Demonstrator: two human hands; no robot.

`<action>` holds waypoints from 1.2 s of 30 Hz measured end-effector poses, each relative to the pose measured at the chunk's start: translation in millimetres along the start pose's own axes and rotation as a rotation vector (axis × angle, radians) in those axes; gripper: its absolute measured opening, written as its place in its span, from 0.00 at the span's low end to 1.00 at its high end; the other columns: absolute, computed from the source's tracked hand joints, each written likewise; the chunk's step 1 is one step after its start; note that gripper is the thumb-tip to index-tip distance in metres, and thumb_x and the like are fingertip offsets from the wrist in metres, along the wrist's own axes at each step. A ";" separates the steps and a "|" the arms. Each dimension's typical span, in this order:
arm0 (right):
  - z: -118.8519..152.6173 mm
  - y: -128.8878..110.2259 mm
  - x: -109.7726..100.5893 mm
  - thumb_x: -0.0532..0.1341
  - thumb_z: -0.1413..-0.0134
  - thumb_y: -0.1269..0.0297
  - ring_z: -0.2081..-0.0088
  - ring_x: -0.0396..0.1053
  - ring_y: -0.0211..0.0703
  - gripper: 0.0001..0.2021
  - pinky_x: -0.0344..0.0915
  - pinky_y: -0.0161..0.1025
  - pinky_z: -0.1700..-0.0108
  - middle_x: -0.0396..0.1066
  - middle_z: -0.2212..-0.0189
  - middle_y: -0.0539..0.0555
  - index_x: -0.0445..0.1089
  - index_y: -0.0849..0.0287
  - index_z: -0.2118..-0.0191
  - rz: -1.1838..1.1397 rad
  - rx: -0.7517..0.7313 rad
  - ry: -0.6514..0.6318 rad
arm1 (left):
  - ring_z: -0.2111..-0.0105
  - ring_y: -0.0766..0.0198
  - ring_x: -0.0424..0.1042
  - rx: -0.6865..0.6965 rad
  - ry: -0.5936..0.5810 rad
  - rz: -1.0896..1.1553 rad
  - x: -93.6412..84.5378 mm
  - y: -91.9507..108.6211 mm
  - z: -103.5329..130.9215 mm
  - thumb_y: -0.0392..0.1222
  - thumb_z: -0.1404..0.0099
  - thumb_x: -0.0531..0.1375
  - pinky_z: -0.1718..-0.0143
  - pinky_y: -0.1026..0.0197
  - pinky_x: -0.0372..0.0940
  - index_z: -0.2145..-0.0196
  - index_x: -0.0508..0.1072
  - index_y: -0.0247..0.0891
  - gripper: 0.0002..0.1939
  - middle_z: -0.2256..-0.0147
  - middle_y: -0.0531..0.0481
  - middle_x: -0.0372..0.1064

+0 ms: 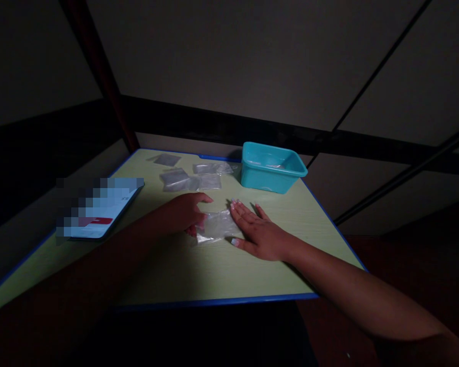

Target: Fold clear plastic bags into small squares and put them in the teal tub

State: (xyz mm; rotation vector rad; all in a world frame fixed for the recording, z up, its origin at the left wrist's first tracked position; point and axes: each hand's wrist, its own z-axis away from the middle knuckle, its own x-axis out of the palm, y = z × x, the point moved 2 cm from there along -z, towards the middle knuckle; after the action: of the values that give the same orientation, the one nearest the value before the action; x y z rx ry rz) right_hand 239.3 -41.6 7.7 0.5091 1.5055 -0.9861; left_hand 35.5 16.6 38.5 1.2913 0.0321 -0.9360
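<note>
A clear plastic bag (pixel 217 226) lies flat on the pale table (pixel 168 275), in front of me. My left hand (pixel 191 211) is at the bag's left end, one finger stretched out above it and the others bent in at its edge, seemingly gripping it. Shadow partly hides those fingers. My right hand (pixel 262 232) rests palm down over the bag's right end, its fingers stretched out and the thumb apart.
Several more clear bags (pixel 176 179) lie toward the far side. At the back right stands a turquoise plastic basket (pixel 268 178). A lit phone or tablet (pixel 107 211), partly pixelated, is at the left. Blue edging borders the table; dark panels (pixel 229 66) rise behind.
</note>
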 end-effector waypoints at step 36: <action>7.5 -6.7 -3.1 0.50 0.38 0.46 0.32 0.35 0.50 0.33 0.24 0.61 0.36 0.36 0.32 0.58 0.41 0.52 0.32 -0.037 -0.168 -0.079 | 0.49 0.45 0.66 0.265 0.526 -0.780 7.3 3.1 3.7 0.42 0.34 0.55 0.52 0.49 0.61 0.41 0.59 0.33 0.26 0.50 0.34 0.67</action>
State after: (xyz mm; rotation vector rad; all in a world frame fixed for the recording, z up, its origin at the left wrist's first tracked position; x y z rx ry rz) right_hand 239.0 -50.6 13.1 0.3202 1.5152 -0.8887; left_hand 40.4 9.3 38.5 1.7887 0.8998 -1.2442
